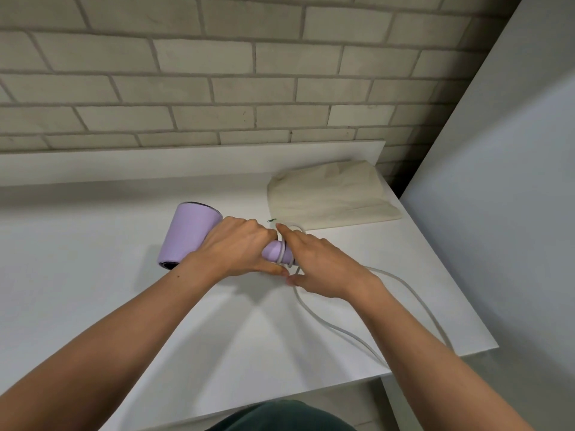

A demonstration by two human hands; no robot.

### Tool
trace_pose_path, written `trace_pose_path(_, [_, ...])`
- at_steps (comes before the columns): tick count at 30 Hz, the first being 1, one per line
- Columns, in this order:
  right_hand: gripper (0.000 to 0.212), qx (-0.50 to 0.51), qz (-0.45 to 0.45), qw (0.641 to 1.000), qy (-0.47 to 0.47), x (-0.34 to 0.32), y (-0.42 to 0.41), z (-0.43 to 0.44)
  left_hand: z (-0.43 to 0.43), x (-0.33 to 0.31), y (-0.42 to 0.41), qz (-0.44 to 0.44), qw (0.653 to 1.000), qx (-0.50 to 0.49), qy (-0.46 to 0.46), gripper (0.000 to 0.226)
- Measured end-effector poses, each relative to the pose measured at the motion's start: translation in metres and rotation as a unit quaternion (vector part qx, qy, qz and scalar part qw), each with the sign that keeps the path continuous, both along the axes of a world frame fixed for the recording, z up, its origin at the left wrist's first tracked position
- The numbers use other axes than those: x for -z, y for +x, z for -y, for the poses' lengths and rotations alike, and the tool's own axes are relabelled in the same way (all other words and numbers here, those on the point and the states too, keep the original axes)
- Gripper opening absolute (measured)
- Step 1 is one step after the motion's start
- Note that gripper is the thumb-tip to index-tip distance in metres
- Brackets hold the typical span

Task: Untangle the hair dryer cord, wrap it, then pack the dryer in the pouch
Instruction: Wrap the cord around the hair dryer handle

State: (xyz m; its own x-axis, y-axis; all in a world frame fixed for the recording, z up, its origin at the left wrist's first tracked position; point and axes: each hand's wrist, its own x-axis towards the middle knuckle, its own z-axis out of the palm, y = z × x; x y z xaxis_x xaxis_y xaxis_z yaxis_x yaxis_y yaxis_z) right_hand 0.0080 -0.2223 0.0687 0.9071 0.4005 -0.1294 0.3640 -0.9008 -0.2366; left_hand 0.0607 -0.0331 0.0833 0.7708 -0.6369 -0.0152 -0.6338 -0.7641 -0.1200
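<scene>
A smooth lilac hair dryer (189, 234) lies mid-frame on the matte white table (93, 275). The left hand (236, 250) is curled round its handle. The right hand (320, 265) covers the glossy pale cord (326, 325) looped there; whether it pinches it I cannot tell. The cord trails off the lower-right edge. A crumpled cream pouch (329, 194) sits upper right.

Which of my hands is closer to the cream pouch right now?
Right. The right hand, on the cord, lies just in front of the pouch; the left hand grips the dryer handle farther left.
</scene>
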Motion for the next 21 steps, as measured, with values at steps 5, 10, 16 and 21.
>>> trace_pose_path(5, [0.072, 0.026, 0.007, 0.999, 0.046, 0.008, -0.001, 0.001, 0.005, 0.000, 0.001, 0.004, 1.000, 0.008, 0.013, 0.057])
trace_pose_path(10, [0.068, 0.028, 0.088, 0.996, 0.006, 0.018, 0.002, 0.007, 0.002, 0.003, 0.011, 0.035, 0.997, 0.054, -0.046, 0.088])
trace_pose_path(16, [0.069, 0.030, 0.163, 0.986, -0.019, 0.026, -0.006, 0.024, -0.047, -0.011, 0.011, -0.017, 0.886, -0.268, -0.377, 0.098])
trace_pose_path(21, [0.070, 0.019, 0.183, 0.983, -0.016, 0.024, -0.015, 0.021, -0.076, 0.007, 0.009, -0.321, 0.737, -0.304, -0.511, 0.074])
